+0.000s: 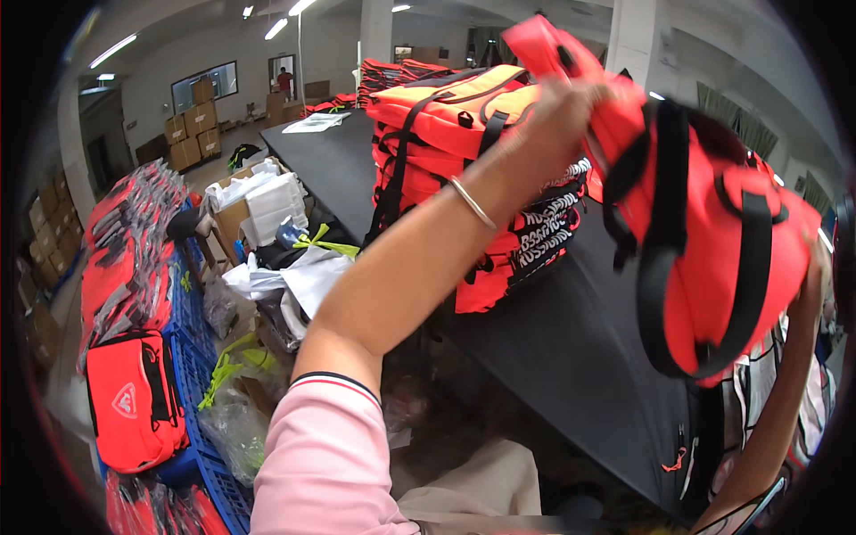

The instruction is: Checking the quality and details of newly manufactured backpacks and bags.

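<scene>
A red bag with black webbing straps is lifted above the right part of the dark table. My left hand, below a silver bracelet, is closed on the bag's upper left part, slightly smeared by motion. At the bag's right edge my right hand grips its side, with the fingers partly hidden. Two black strap loops hang down from the bag. Behind my left forearm a stack of red bags stands on the table, an orange panel on the top one.
Left of the table are blue plastic crates, plastic-wrapped red goods and a red backpack. White papers and packaging lie piled between crates and table. Cardboard boxes and a distant person are farther back.
</scene>
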Motion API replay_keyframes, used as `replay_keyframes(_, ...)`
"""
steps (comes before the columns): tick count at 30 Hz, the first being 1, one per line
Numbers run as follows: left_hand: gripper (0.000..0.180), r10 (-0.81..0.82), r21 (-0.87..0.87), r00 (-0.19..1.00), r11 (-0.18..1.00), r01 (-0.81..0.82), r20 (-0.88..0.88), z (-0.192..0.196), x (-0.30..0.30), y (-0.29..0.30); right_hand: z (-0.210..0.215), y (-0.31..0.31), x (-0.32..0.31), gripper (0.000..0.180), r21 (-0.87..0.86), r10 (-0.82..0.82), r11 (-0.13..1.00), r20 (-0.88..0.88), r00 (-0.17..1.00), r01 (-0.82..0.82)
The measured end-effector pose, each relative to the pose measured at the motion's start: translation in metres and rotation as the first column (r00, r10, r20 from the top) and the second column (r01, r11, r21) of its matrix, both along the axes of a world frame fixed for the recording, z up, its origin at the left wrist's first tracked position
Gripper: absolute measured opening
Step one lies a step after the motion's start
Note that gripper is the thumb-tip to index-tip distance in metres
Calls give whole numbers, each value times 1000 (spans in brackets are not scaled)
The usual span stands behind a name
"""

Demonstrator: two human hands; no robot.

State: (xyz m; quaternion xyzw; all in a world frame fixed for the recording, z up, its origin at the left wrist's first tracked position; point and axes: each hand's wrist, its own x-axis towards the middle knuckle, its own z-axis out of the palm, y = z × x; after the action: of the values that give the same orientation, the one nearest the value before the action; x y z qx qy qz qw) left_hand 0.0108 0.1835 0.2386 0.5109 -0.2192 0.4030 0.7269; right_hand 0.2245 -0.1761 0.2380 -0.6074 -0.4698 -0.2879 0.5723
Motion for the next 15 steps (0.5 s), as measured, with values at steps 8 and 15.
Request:
replay_keyframes(8,10,343,199,924,906,-373,172,93,-84,188,83,234,-2,41,362,456,836,-37,889,-413)
replay_keyframes(15,35,976,-131,217,216,-968,2,79,-81,324,43,414,18,38,328,580,804,-251,775,-496)
